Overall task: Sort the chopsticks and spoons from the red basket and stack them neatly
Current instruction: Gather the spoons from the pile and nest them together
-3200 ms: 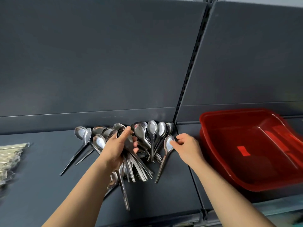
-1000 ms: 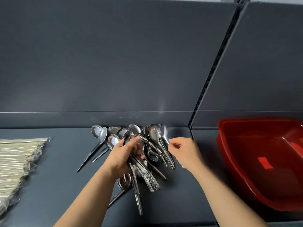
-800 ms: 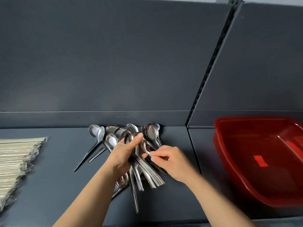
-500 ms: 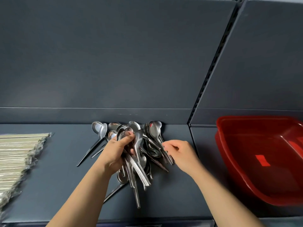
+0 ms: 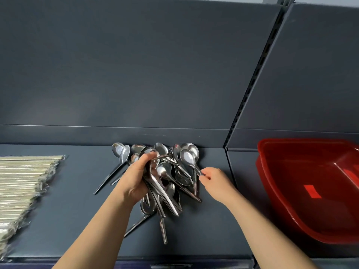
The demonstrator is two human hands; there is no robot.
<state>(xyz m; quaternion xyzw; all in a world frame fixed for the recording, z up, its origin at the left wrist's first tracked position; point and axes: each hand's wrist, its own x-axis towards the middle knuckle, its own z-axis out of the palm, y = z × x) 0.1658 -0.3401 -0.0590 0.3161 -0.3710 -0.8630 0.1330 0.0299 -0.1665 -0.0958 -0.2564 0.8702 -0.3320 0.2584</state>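
A heap of steel spoons (image 5: pixel 175 172) lies on the dark shelf against the back wall. My left hand (image 5: pixel 136 177) grips a bundle of stacked spoons (image 5: pixel 162 199), handles pointing toward me. My right hand (image 5: pixel 212 180) pinches the handle of a single spoon (image 5: pixel 187 157) whose bowl points to the wall. Two more spoons (image 5: pixel 120 153) lie apart at the heap's left. Wrapped chopsticks (image 5: pixel 21 181) are stacked at the far left. The red basket (image 5: pixel 291 200) stands at the right and looks empty.
The shelf (image 5: pixel 68 210) has a dark back panel and a slotted upright post (image 5: pixel 252 84) between the spoons and the basket. The shelf's front edge runs along the bottom of the view.
My right hand has taken one spoon by its handle and drawn it to the right of the heap. My left hand keeps its bundle, shifted slightly.
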